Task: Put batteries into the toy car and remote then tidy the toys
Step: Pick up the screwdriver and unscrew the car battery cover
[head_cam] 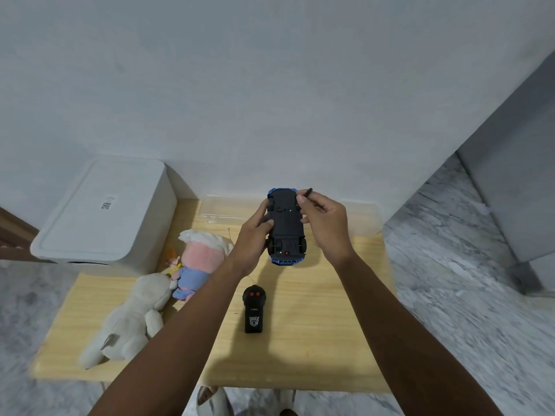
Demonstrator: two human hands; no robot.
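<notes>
A blue toy car (286,226) is held upside down above the wooden table (330,325), its black underside facing me. My left hand (255,232) grips the car's left side. My right hand (322,220) pinches a thin dark tool (308,192), likely a small screwdriver, beside the car's right front edge. The black remote (254,309) with two red buttons and a thin antenna lies on the table below the car. No batteries are visible.
A white lidded storage bin (102,211) stands at the back left. A clear plastic box (228,210) sits behind the car against the wall. A white plush rabbit (132,319) and a pink-faced doll (196,262) lie on the table's left. Marble floor surrounds the table.
</notes>
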